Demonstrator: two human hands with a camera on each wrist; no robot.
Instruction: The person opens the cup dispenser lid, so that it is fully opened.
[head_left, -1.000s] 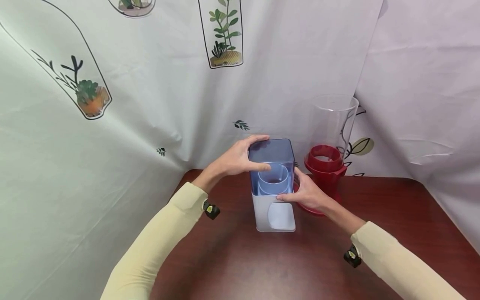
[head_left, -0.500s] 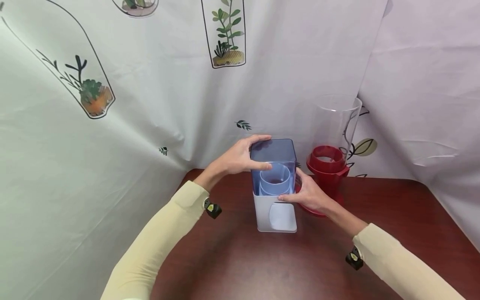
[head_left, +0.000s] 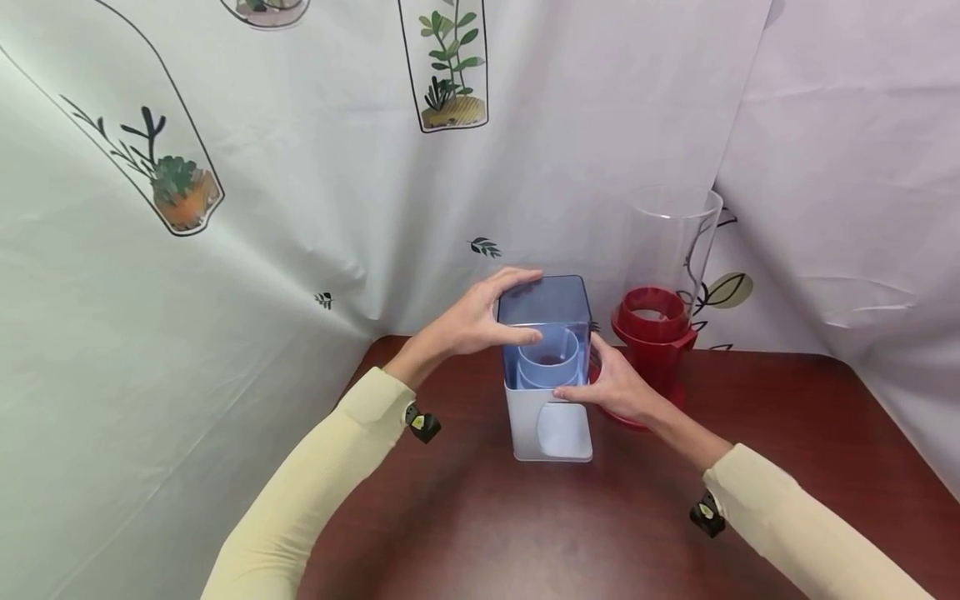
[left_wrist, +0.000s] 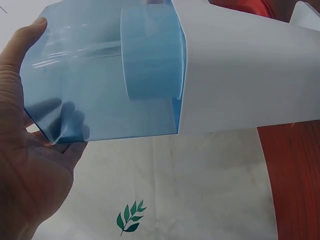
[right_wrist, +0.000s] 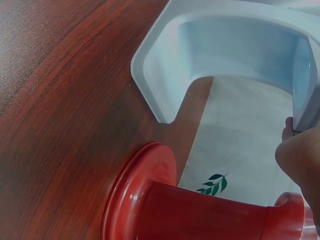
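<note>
- A person's left grip [head_left: 476,319] clasps a blue-tinted see-through cover [head_left: 543,302] above the white base [head_left: 522,427], hand spread wide, thumb across the front and fingers along the far side.
- The right grip [head_left: 618,387], at the white base's upper right, holds that corner, thumb pressed on the front rim and fingers round the side.
- Inside the cover, directly above the white base, a round collar [head_left: 547,373] shows through the walls.
- The white base itself is upright, recessed in front; whether its foot touches the bench [head_left: 450,525] cannot be told.
- Just right of the white base and farther back, a red stand [head_left: 651,358] bears a clear cylinder [head_left: 667,242], a red ring [head_left: 651,317] visible in its bottom.
</note>
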